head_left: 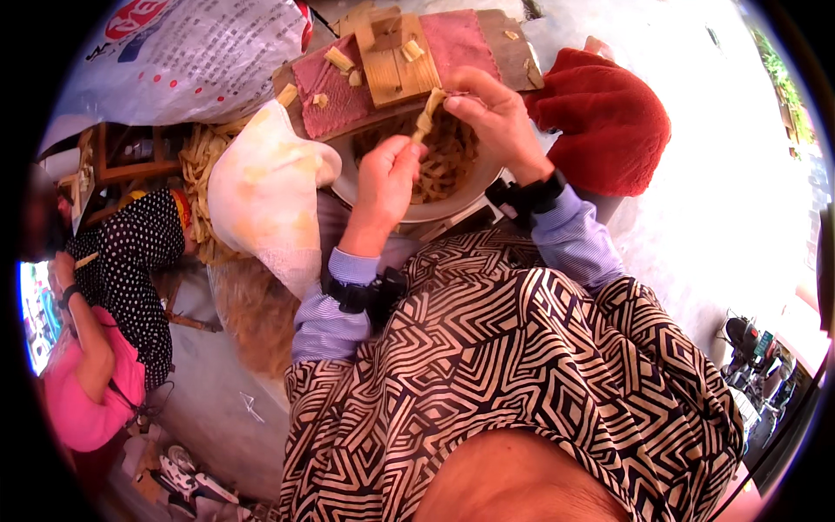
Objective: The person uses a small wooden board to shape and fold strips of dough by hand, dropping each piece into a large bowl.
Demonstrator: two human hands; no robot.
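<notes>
A short, pale yellow twisted strip [425,120] is stretched at a slant between my two hands. My left hand [383,187] pinches its lower end, and the fingers of my right hand [497,117] close on the upper end. Directly beneath is a white basin [474,200] holding many similar curled pieces [439,170]. Just beyond my hands a wooden block [391,74] sits on a pink cloth [457,43] over a board. Small strip pieces [339,59] lie on the block and cloth. Exactly what the strip is made of, I cannot tell.
A stained white cloth [257,191] hangs left of the basin, near a heap of long pale strips [204,161]. A red cloth [600,122] is draped at right. A large printed bag [191,65] stands far left. Another person in pink [91,383] sits at left, holding a strip.
</notes>
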